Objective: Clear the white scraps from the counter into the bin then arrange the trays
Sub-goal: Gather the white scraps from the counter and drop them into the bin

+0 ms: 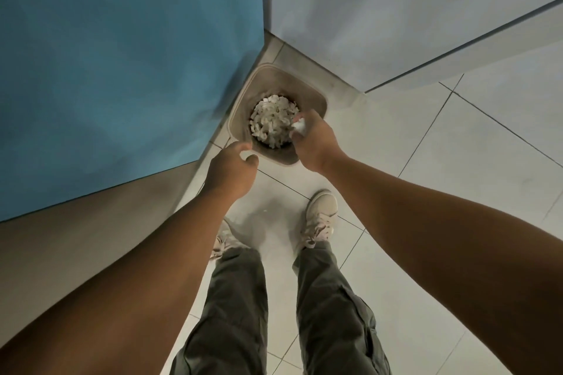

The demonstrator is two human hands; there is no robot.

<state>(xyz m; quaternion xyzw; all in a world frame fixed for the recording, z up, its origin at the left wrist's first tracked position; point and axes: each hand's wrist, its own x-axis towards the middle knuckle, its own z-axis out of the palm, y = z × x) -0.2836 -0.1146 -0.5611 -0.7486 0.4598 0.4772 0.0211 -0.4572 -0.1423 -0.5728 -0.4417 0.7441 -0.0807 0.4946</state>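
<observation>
A beige bin (315, 100) stands on the floor in the corner between a blue surface and a white cabinet. Its bottom holds a heap of white scraps (271, 117). My right hand (313, 143) hangs over the bin's right side, fingers curled round a clump of white scraps (300, 125) that shows between them. My left hand (233, 170) hovers at the bin's near-left rim with its fingers loosely curled and nothing in it. No trays are in view.
The blue counter top (122, 70) fills the left, with its beige side panel (76, 237) below. White cabinet fronts (396, 9) rise at the back right. My legs and shoes (320, 216) stand on the white tiled floor (457, 161) just before the bin.
</observation>
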